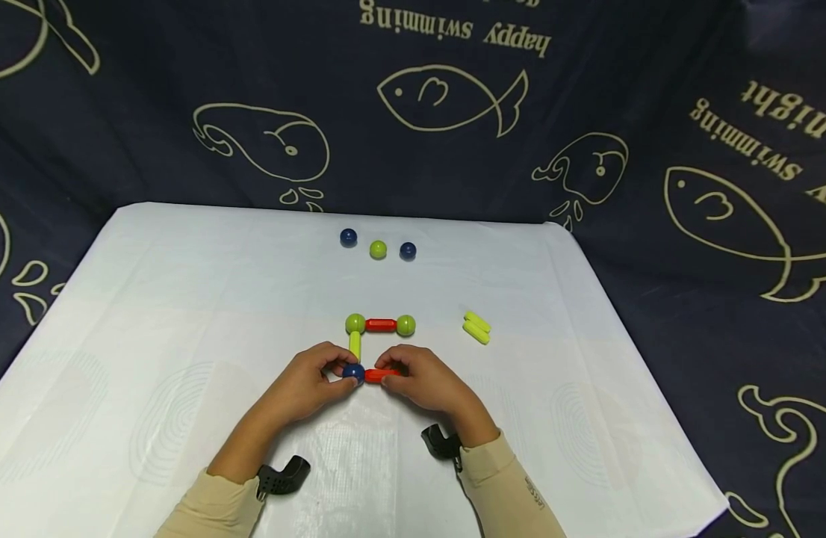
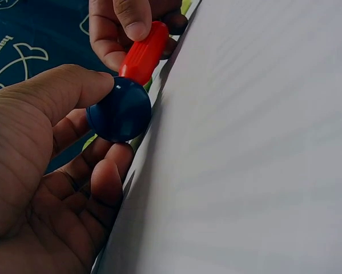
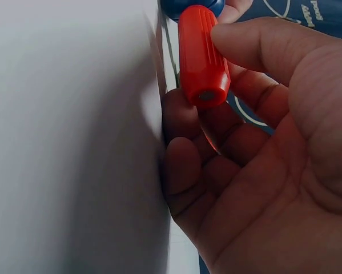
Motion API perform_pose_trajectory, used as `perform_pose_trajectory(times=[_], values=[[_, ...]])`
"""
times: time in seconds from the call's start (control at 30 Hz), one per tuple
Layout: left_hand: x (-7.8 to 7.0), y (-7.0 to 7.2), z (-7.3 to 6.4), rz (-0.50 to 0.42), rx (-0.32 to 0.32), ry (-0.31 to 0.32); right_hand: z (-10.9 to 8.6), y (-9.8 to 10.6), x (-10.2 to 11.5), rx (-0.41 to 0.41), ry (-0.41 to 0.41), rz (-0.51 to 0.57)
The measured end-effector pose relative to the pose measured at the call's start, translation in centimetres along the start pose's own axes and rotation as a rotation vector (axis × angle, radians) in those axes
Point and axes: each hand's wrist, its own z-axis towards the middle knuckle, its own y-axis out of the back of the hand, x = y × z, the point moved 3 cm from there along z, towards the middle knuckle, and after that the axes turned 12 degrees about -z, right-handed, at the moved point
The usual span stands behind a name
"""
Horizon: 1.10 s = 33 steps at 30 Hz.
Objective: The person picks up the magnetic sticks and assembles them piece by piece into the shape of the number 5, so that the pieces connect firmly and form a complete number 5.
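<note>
My left hand (image 1: 314,382) pinches a dark blue ball (image 1: 354,373) between thumb and fingers. A red rod (image 1: 379,376) meets the ball's right side, and my right hand (image 1: 423,377) grips that rod. In the right wrist view the rod's free end (image 3: 206,94) shows a small metallic disc. From the blue ball a yellow-green rod (image 1: 355,347) runs away from me to a green ball (image 1: 355,323). Another red rod (image 1: 381,326) links that ball to a second green ball (image 1: 405,325) on the right.
Two yellow-green rods (image 1: 476,327) lie side by side right of the joined pieces. Toward the far edge of the white table (image 1: 252,284) sit a blue ball (image 1: 349,237), a green ball (image 1: 378,249) and another blue ball (image 1: 408,251). Dark cloth with fish drawings (image 1: 453,172) surrounds the table.
</note>
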Motion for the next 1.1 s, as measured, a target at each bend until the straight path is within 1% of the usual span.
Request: perform_pose_trajectory(times=[0.1,0.3,0.43,0.7,0.9,1.1], values=[[0.01,0.00,-0.05,0.002,0.002,-0.006,-0.03,-0.01,-0.02,-0.001,0.000,0.004],[0.03,-0.02,-0.07,-0.001,0.011,0.012,-0.03,-0.01,-0.02,0.000,-0.005,0.012],[0.01,-0.05,-0.06,-0.007,0.010,0.033,-0.05,0.06,0.05,-0.008,-0.006,0.013],[0.03,-0.05,-0.03,-0.008,0.011,0.054,-0.11,0.13,0.13,-0.026,-0.009,0.017],[0.10,-0.09,-0.05,-0.011,0.010,0.041,-0.17,0.25,0.24,-0.046,0.010,0.013],[0.03,-0.09,-0.06,-0.012,0.010,0.038,-0.19,0.29,0.28,-0.048,0.011,0.003]])
